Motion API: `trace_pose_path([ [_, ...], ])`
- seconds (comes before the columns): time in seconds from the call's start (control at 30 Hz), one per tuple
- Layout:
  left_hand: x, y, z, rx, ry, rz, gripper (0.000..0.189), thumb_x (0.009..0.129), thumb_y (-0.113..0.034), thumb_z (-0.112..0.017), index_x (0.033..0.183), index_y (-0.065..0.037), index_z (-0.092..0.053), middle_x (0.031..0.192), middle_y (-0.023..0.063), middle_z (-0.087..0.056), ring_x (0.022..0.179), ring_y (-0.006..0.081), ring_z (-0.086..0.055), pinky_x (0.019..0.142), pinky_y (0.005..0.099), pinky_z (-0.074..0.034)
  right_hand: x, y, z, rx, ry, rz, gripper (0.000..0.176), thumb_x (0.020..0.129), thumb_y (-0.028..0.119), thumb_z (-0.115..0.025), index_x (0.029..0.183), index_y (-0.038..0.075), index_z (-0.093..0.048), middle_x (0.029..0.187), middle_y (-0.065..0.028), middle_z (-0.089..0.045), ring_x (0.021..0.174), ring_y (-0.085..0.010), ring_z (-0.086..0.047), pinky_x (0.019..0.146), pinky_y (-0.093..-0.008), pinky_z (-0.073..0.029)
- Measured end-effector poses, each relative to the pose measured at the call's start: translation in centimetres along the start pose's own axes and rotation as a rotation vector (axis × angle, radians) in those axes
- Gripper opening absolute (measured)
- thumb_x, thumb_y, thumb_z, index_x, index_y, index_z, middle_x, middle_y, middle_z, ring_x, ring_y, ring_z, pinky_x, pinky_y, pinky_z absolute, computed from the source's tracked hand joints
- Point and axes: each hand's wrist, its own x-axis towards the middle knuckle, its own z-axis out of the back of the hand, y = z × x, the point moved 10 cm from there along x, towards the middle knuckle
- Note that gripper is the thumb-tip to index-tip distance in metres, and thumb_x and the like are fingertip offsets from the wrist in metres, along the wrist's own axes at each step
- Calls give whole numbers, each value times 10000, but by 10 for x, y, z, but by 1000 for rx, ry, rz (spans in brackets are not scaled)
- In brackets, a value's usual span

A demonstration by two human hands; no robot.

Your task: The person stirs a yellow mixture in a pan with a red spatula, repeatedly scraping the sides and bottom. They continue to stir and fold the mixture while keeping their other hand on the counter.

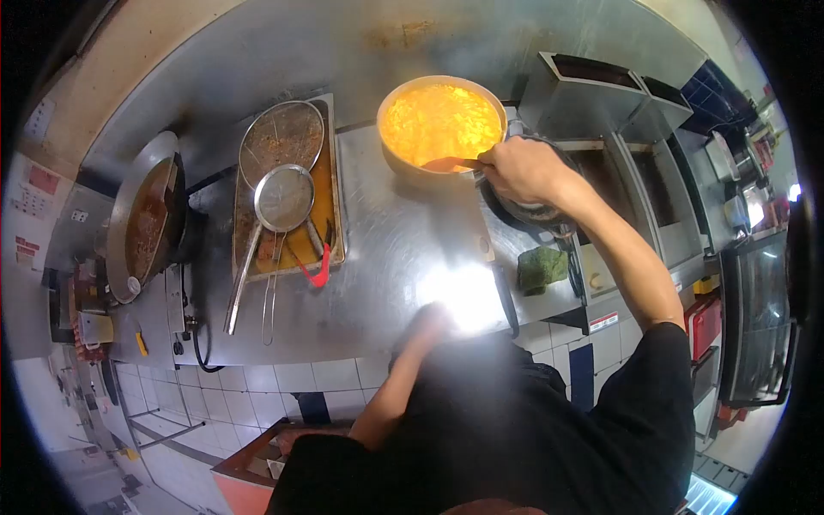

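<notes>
1. Here, in the head view, the right hand [524, 167] is closed around the handle of a spoon [451, 163] — its bowl dips into the orange-yellow food in a round pot [396, 160].
2. The pot stands at the far side of the steel worktop [386, 257], just right of a tray [337, 197] carrying two wire strainers [285, 197].
3. The left hand [427, 322] rests at the worktop's near edge — glare blurs it, so I cannot tell whether its fingers are spread or curled.
4. A green cloth [541, 268] lies under the right forearm; a wok [146, 223] sits far left.
</notes>
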Motion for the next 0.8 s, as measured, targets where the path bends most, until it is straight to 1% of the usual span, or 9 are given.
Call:
trace_pose_path([
  [0.07, -57, -39, 57, -124, -328, -124, 372, 1107, -377, -605, 1354, -111, -689, 1028, 44, -716, 809, 128, -655, 699, 301, -530, 17, 6, -19, 187, -8, 30, 286, 982, 224, -647, 1068, -11, -786, 990, -311, -762, 965, -477, -763, 843, -558, -614],
  [0.1, -101, -81, 91, 202, -647, -353, 235, 1108, -254, -623, 1176, -47, -709, 945, 82, -706, 847, 185, -676, 814, 365, -562, 29, 6, -32, 188, -4, 37, 286, 982, 224, -647, 1068, -11, -786, 990, -311, -762, 965, -477, -763, 843, -558, -614],
  [0.13, -98, -36, 125, 12, -704, -259, 218, 1104, -228, -624, 1211, -54, -700, 988, 88, -705, 859, 202, -674, 807, 369, -556, 42, 8, -43, 202, -19, 95, 292, 1010, 213, -609, 1111, -7, -771, 976, -304, -759, 946, -487, -751, 847, -552, -600],
  [0.2, -153, -47, 174, 239, -1052, -452, 218, 1099, -208, -626, 1228, -43, -685, 1002, 97, -692, 883, 206, -663, 798, 375, -537, 61, 16, -52, 219, -29, 161, 300, 1037, 203, -572, 1155, -3, -756, 963, -296, -756, 927, -498, -738, 851, -547, -587],
  [0.37, -207, 2, 265, 512, -1388, -463, 179, 1088, -182, -618, 1143, -15, -649, 962, 125, -663, 875, 255, -627, 777, 374, -501, 105, 19, -57, 427, -3, -10, 362, 1052, 237, -522, 1099, -38, -754, 984, -331, -752, 982, -512, -742, 893, -561, -571],
  [0.5, -203, 36, 296, 322, -1447, -352, 205, 1075, -222, -621, 1088, -17, -633, 960, 141, -662, 892, 325, -633, 823, 431, -500, 141, 11, -59, 469, -157, -84, 385, 1043, 247, -514, 1084, -59, -745, 1007, -339, -753, 1018, -521, -742, 919, -549, -576],
  [0.57, -201, 37, 292, 493, -1566, -208, 258, 1055, -280, -624, 1081, -23, -626, 963, 153, -668, 966, 384, -641, 891, 507, -478, 155, 2, -68, 381, -105, -214, 408, 1035, 277, -563, 1219, -23, -771, 1198, -311, -764, 1142, -460, -752, 992, -528, -585],
  [0.7, -195, 32, 291, 527, -1581, -72, 307, 1040, -333, -621, 1107, -33, -627, 992, 165, -677, 1037, 420, -635, 934, 553, -453, 140, 12, -44, 166, -99, -290, 360, 1040, 267, -576, 1172, 19, -802, 1156, -251, -797, 1087, -396, -791, 922, -500, -623],
  [0.8, -200, 21, 281, 686, -1632, -99, 299, 1040, -321, -617, 1136, -38, -624, 1056, 174, -687, 1053, 414, -636, 926, 546, -460, 154, 7, -55, -116, -158, -128, 316, 1043, 238, -570, 1112, 63, -825, 1078, -183, -825, 995, -344, -817, 834, -473, -645],
])
